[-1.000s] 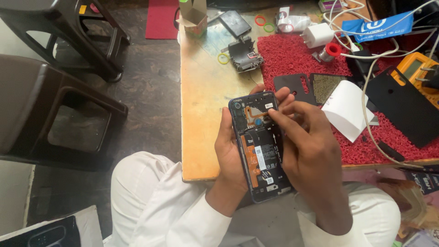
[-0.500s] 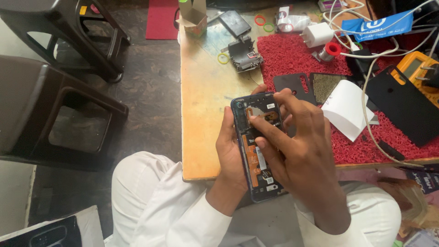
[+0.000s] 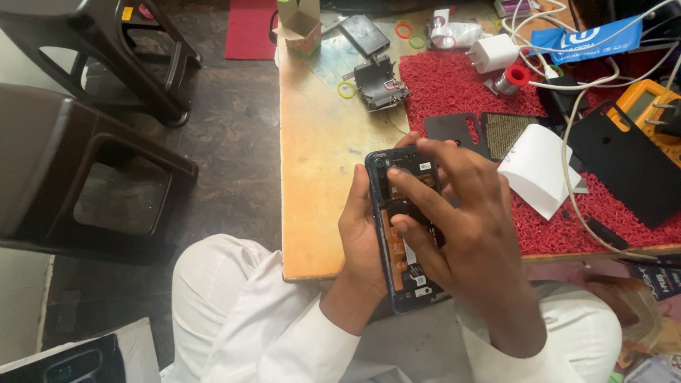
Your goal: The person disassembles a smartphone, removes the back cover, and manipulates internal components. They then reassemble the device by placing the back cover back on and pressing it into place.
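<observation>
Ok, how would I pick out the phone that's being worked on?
Start at the wooden table and come to its near edge. The open phone is held there upright in the left hand, with the right hand pressing on its exposed insides. Unlike the loose black parts lying on the red mat, it has a blue rim and is off the table.

An opened smartphone (image 3: 404, 234), its back cover removed, was held lengthwise above the table edge. Dark internal boards, an orange flex strip and a battery were exposed within its blue frame, partly hidden by fingers.
</observation>
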